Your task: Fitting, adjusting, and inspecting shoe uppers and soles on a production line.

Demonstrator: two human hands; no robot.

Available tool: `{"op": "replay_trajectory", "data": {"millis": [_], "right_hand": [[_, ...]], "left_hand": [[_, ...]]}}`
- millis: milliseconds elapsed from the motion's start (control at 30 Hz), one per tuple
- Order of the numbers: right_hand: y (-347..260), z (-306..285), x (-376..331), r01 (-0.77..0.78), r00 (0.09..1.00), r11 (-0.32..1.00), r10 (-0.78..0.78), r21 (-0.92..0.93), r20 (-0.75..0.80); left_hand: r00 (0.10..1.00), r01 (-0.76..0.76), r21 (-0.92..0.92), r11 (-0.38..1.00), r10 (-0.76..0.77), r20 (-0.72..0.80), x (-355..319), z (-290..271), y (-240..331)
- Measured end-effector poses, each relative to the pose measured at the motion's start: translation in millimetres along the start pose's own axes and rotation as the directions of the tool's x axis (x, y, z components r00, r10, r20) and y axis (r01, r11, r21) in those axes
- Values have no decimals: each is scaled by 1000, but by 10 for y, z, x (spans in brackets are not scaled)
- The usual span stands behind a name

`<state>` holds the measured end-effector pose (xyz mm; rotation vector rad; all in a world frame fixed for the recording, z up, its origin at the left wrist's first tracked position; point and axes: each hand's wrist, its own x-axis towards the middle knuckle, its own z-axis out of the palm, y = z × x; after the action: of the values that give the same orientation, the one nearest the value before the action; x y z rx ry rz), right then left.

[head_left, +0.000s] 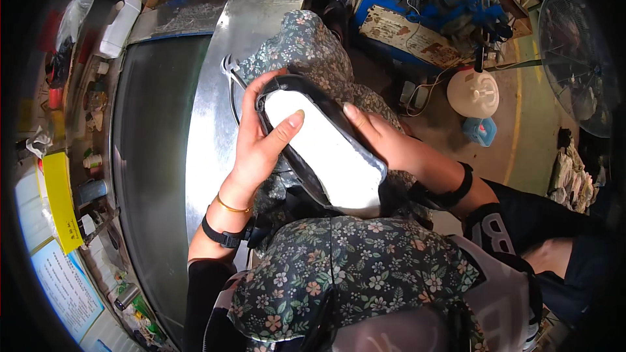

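I hold a black shoe upper with a white sole-shaped bottom over my lap, its bottom facing up. The upper's dark edge folds up around the white surface. My left hand grips the far left end, with the thumb lying on the white bottom and the fingers wrapped round the outside. My right hand clasps the right side, thumb on the black edge; its other fingers are hidden underneath. Left of the shoe, a metal-headed hand tool with a thin dark handle lies at the metal table's edge.
A shiny metal surface and a dark conveyor belt run along my left. Shelves with bottles and small items stand beyond. At the right are a large fan, a whitish plastic container and a blue box. Floral apron cloth covers my lap.
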<state>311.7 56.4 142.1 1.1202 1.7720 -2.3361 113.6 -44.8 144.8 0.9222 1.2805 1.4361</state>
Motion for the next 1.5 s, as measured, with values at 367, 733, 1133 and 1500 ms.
{"op": "replay_trajectory", "data": {"millis": [367,733,1133,1500], "right_hand": [[-157,161,399,189,660,127,-751,-974,31],[52,243,-236,-23,971,639,-168,-769,-168],[66,706,227,522,804,851,-514,-61,-298],[388,811,192,669,701,741,-653,-50,-287]], "left_hand": [[994,-68,126,990,78,-73,193,-32,-73],[999,-45,152,987,48,-19,132,11,-52],[875,54,825,563,371,-310,-11,5,-52],[936,-239,526,816,338,-98,-579,72,-273]]}}
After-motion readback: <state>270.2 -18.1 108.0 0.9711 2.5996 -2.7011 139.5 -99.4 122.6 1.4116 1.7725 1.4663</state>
